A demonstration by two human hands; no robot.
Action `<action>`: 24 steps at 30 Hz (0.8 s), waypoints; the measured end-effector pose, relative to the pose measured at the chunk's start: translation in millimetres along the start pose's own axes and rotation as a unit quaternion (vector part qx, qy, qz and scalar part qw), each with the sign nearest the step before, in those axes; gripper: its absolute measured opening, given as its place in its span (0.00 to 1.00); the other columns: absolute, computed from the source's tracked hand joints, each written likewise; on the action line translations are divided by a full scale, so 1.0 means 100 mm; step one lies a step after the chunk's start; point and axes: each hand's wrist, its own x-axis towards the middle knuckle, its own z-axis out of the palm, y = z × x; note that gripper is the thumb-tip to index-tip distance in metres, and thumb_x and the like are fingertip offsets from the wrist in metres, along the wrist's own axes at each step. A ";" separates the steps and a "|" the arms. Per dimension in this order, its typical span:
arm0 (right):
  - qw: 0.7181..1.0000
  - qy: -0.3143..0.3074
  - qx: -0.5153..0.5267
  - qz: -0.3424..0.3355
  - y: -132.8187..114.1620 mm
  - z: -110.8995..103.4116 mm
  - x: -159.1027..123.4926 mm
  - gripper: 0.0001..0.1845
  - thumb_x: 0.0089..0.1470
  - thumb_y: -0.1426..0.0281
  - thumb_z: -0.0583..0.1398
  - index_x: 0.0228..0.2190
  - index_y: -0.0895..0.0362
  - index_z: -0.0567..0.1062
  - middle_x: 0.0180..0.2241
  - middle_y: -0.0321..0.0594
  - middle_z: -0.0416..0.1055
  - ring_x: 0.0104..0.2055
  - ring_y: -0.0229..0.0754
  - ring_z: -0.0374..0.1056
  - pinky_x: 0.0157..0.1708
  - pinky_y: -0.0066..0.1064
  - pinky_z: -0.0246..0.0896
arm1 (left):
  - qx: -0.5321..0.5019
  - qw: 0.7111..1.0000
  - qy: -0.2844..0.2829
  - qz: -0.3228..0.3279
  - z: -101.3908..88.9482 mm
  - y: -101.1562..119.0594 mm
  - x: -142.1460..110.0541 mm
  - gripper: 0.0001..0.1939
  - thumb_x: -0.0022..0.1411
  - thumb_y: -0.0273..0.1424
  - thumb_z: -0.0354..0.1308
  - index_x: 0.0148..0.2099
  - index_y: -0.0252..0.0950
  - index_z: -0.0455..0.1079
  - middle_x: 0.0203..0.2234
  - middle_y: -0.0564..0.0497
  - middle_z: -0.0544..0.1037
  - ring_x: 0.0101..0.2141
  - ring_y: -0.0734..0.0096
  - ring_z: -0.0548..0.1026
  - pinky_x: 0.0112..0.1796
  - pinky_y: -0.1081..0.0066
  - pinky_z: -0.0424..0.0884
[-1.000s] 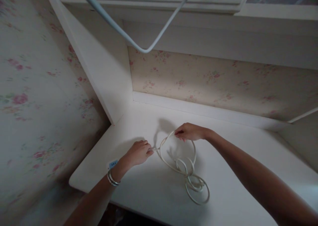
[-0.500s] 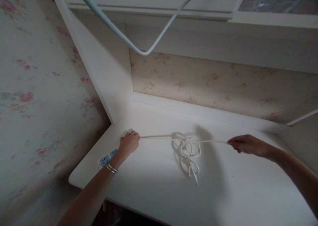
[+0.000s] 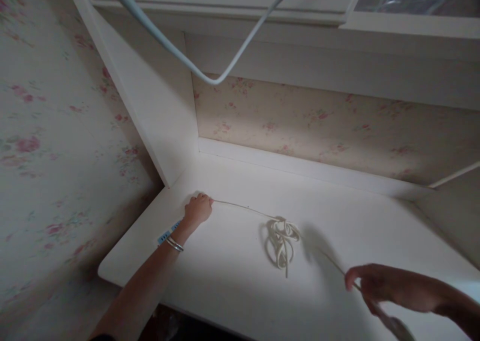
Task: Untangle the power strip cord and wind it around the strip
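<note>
A tangled off-white cord (image 3: 282,241) lies bunched on the white desk top, with one length stretched out to either side. My left hand (image 3: 198,208) rests low over the desk on the left, its fingers closed on one stretch of the cord. At the lower right my right hand (image 3: 382,286), partly smeared by motion, has the other stretch running between thumb and fingers. A blurred greyish shape shows below that hand; I cannot make out what it is. The cord's short loose end hangs from the bunch toward the desk's front.
Beside my left wrist is a power strip (image 3: 164,237) with blue sockets, partly covered by my arm. A pale bent cable (image 3: 215,81) hangs in front of the overhead cabinet (image 3: 225,1). A side panel (image 3: 150,101) rises at the desk's left rear.
My right hand has moved down and toward me, and its stretch of cord now slants. The cord bunch has dropped and changed shape. My left hand has barely moved.
</note>
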 end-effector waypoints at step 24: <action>0.759 0.264 0.559 -0.204 -2.06 0.74 2.39 0.23 0.50 0.46 0.56 0.28 0.54 0.62 0.12 0.25 0.58 0.10 0.28 0.43 0.10 0.23 0.32 | -0.066 0.997 -0.011 0.034 -0.02 0.15 -0.08 0.19 0.66 0.38 0.42 0.42 0.36 0.73 0.41 0.42 0.78 0.43 0.61 0.75 0.41 0.67 0.68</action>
